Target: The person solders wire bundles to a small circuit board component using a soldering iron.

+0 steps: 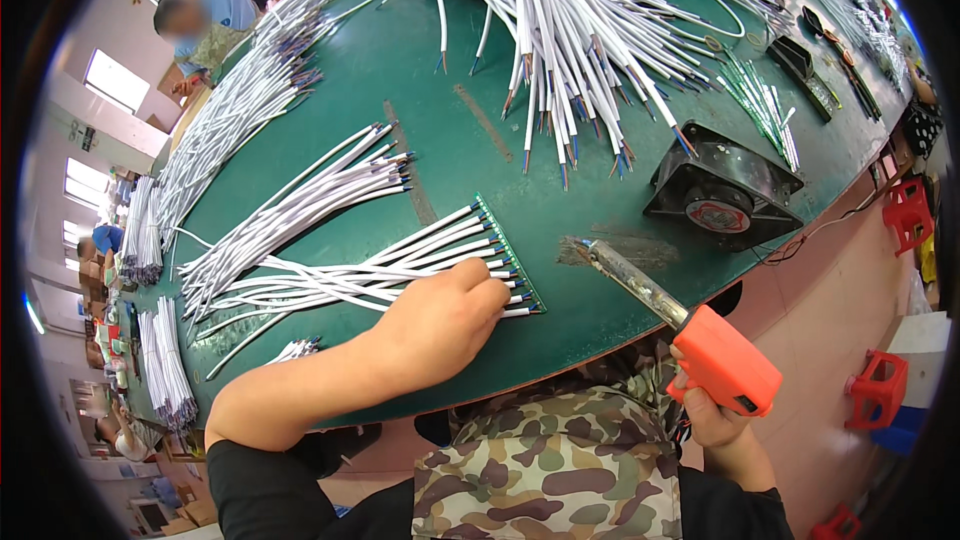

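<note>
Nearest to the camera is the person's camouflage apron (560,470), with both forearms coming out from the lower edge. The right hand (712,418) is closed in a full grip around the orange handle of a soldering gun (700,340). The hand stays off the table edge, and the long metal barrel points up and to the left, so that its tip lies over a dark scorched spot on the green table (600,320). The left arm bends at the elbow and reaches forward across the table. The left hand (440,320) rests palm down with the fingers curled, and the fingertips press on the ends of a row of white cables (400,260). It does not grip them; it only holds them down. These cables lie side by side, and their stripped ends meet a narrow green circuit strip (512,253), which lies slanted just beside the fingertips. Behind this row, a second bundle of white cables (320,195) lies loose. To the right, a black square cooling fan (722,192) sits on the table, near the barrel but apart from it. Further away, a big heap of white cables (570,10) covers the far side, and a few more green strips (765,100) lie beside it. In the far left corner another person in a blue shirt (215,10) is at work.
</note>
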The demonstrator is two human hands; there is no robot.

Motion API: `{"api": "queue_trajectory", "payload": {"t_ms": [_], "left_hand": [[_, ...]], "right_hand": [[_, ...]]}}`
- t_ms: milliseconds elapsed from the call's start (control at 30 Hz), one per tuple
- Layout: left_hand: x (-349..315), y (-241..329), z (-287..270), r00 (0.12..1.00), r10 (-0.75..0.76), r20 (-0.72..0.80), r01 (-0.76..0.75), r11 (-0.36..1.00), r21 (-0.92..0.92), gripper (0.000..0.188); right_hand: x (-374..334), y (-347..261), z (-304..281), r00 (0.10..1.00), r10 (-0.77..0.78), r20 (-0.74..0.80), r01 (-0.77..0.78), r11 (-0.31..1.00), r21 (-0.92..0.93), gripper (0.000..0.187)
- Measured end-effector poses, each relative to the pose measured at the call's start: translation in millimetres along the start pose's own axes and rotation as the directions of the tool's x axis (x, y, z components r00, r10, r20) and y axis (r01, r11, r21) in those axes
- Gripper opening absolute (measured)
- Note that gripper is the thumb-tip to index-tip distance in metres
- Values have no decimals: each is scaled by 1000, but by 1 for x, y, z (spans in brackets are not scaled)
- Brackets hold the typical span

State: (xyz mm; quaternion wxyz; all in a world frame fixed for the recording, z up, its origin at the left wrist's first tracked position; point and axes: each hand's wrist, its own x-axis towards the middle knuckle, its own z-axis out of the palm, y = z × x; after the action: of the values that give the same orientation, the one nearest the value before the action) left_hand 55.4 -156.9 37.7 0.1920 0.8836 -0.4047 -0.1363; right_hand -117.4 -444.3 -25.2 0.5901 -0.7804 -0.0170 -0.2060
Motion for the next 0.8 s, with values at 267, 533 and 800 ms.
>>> {"api": "queue_trajectory", "payload": {"t_ms": [267, 533, 800], "left_hand": [[-11, 13, 3, 980, 192, 46, -194, 897, 397, 23], [10, -8, -20, 985, 76, 153, -58, 991, -122, 16], [26, -9, -25, 973, 161, 167, -141, 982, -122, 11]], "right_hand": [[-2, 2, 0, 999, -52, -6, 52, 999, 1, 14], [-6, 1, -2, 998, -60, 3, 60, 998, -4, 16], [-4, -1, -4, 1000, 13, 12, -13, 1000, 19, 16]]}}
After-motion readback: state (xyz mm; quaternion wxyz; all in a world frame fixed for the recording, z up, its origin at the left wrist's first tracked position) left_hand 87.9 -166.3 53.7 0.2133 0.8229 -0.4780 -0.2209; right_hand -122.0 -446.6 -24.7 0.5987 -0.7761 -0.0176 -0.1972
